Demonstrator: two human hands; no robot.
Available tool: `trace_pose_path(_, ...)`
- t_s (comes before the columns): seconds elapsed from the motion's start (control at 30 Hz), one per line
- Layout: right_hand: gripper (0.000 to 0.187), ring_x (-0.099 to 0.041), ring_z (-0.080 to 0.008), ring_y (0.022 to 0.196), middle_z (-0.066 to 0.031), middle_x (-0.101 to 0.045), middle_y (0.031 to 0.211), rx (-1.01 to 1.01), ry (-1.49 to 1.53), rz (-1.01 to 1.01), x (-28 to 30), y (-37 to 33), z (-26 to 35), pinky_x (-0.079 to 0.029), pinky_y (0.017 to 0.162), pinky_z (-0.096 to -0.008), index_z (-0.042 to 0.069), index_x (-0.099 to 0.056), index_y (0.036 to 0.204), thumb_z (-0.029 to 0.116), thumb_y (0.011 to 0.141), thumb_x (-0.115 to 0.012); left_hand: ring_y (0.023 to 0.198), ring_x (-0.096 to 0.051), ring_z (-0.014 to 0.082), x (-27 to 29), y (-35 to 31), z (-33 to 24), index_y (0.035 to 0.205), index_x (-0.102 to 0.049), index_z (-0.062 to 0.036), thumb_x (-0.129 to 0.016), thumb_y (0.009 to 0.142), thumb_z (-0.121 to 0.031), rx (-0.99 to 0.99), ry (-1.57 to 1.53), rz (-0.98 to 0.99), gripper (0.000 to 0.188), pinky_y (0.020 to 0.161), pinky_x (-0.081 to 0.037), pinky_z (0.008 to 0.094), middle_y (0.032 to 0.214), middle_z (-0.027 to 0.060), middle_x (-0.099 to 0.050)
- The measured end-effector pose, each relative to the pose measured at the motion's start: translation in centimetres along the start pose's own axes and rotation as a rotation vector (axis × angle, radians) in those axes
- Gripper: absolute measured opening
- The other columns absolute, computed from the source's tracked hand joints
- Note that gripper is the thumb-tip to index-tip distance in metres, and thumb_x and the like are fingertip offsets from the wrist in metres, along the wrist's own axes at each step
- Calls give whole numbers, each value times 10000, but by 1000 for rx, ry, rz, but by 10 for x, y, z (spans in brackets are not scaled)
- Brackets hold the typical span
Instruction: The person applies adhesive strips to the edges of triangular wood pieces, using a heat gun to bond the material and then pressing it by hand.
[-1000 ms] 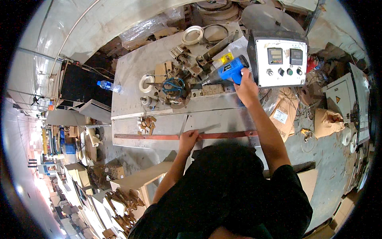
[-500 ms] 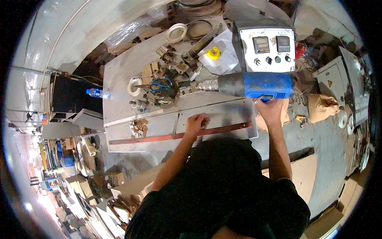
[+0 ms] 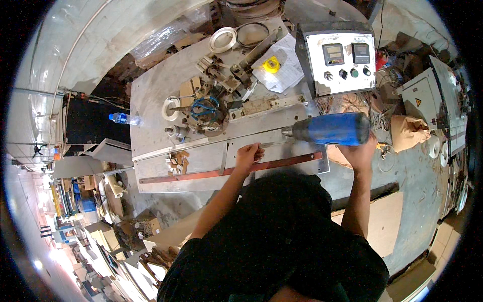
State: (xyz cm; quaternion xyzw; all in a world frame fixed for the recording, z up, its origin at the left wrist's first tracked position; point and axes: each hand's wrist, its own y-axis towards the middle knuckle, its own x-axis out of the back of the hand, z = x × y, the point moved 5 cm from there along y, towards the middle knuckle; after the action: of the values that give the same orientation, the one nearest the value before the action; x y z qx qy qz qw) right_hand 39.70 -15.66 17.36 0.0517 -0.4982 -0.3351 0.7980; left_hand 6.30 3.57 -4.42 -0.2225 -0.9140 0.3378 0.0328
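A blue heat gun (image 3: 332, 129) with a dark, narrow nozzle is in my right hand (image 3: 361, 151), whose fingers wrap its handle below the body. The gun lies level over the right end of the metal table (image 3: 151, 146), its nozzle pointing left. My left hand (image 3: 249, 155) is closed in a pinch above the table's near part. Something thin and pale seems to reach right from its fingertips toward the nozzle, too faint to name. Under my left wrist runs a long reddish-brown strip (image 3: 201, 174) along the table's near edge.
A control box (image 3: 337, 60) with displays and knobs stands at the back right. Metal parts, blue-handled pliers (image 3: 205, 108), a white tape roll (image 3: 172, 108), papers (image 3: 282, 65) and a yellow tape measure (image 3: 271, 64) lie farther back. Small wooden pieces (image 3: 177, 162) sit at left.
My right hand has brought the heat gun nearer to me; its nozzle now sits closer to my left hand. The left hand has hardly moved.
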Motion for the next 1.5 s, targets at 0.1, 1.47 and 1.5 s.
trace_pose_path(0.1,440,-664,-388,832,-158,-680,879,55,-129,42,-6,2,4,-544,735,-469,35,-683,927,294,632,-881,744,-695,137,-2,1,1,1087,-720,22,-640,1034,-264,-21,40,-5,302,663,-554,271,919,86,-757)
trace_pose_path(1.47,368,-618,-416,795,-173,-629,826,74,7,96,-23,-6,7,-494,718,-496,20,-619,849,179,605,-844,707,-675,129,-5,-1,-3,1109,-722,36,-635,1031,-220,-29,126,-36,282,634,-550,270,888,91,-749)
trace_pose_path(1.5,365,-618,-415,794,-172,-629,827,71,11,96,-25,-7,6,-494,718,-496,21,-619,849,179,607,-842,705,-674,129,-4,0,-1,1112,-723,34,-634,1032,-220,-29,119,-30,281,634,-551,271,887,90,-749)
